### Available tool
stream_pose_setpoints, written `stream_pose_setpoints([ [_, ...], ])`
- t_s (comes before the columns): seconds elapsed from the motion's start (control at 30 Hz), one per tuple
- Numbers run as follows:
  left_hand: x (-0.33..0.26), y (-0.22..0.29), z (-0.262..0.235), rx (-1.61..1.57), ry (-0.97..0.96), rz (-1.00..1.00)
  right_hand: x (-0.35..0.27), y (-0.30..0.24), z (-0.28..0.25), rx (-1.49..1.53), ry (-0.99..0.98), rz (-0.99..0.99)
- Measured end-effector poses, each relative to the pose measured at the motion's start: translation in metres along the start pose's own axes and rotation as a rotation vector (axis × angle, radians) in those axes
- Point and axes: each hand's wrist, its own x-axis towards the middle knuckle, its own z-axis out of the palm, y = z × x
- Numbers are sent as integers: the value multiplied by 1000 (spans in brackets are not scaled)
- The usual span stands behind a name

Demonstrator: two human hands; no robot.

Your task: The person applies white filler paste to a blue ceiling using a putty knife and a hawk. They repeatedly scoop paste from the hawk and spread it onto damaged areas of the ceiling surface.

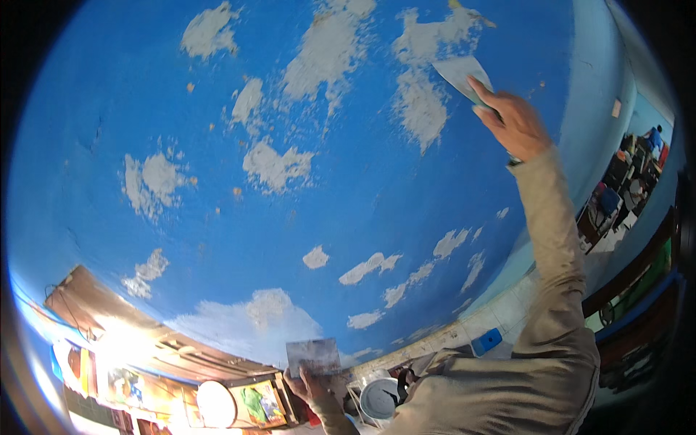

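Note:
My right hand (516,125), with the arm raised, grips a putty knife (460,74). Its wide blade lies close to or against the blue wall (355,192), by a grey-white filler patch (422,109). Low in the picture, my left hand (313,390) is closed on a flat, rectangular, filler-smeared plate (304,354), maybe a wide scraper; any handle is hidden. Several more rough filler patches, such as the one high in the middle (322,54), are spread over the wall. Small orange-brown spots show between them.
Below stands a round light-coloured bucket (378,399) near my body. A blue object (486,341) lies beyond my right elbow. At lower left are a wooden panel (90,304), a glaring light (119,351) and a colourful framed picture (259,404). Cluttered belongings (623,177) fill the far right.

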Motion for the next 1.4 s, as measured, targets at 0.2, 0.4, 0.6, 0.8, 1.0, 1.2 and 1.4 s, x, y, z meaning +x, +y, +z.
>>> stream_pose_setpoints([
  [0.2,12,38,56,62,-76,56,-84,-95,22,816,-318,-325],
  [0.4,29,45,70,112,-140,269,-143,-190,31,576,-585,-629],
  [0.6,18,65,84,222,-132,378,-131,-232,52,605,-476,-754],
  [0.8,15,67,76,400,-60,573,-107,-243,44,432,-669,-925],
  [1.0,18,61,75,369,63,630,-141,-181,79,454,-775,-758],
  [1.2,42,33,-12,239,66,583,-128,-99,76,1660,-964,307],
  [1.4,38,17,-8,428,26,505,-47,6,8,1575,75,514],
])
